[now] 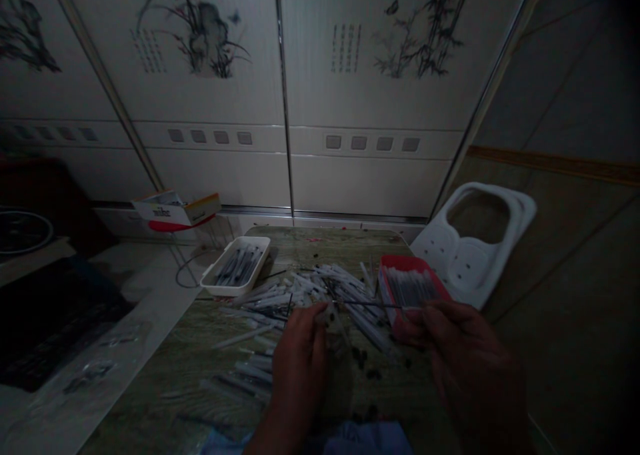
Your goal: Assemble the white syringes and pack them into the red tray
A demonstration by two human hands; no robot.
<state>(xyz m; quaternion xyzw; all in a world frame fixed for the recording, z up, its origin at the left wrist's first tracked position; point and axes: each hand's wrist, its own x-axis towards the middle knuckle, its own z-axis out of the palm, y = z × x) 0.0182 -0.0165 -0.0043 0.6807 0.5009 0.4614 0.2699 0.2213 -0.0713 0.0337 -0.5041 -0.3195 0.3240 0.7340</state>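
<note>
A thin dark rod, which looks like a pen refill, stretches level between my two hands above the table. My right hand is closed, pinching its right end, where a pale, clear piece shows at the fingertips. My left hand has its fingers curled together near the rod's left end. Whatever it pinches is too dim and blurred to make out. Beneath and beyond the hands lies a loose heap of whitish pen barrels, with dark thin sticks among them. Small black pieces are scattered between the hands.
A white tray of dark-cored pens stands back left on the wood-patterned table. A red-rimmed box packed with clear tubes is beside my right hand. Behind it is a white plastic chair. An open carton rests on a red stool.
</note>
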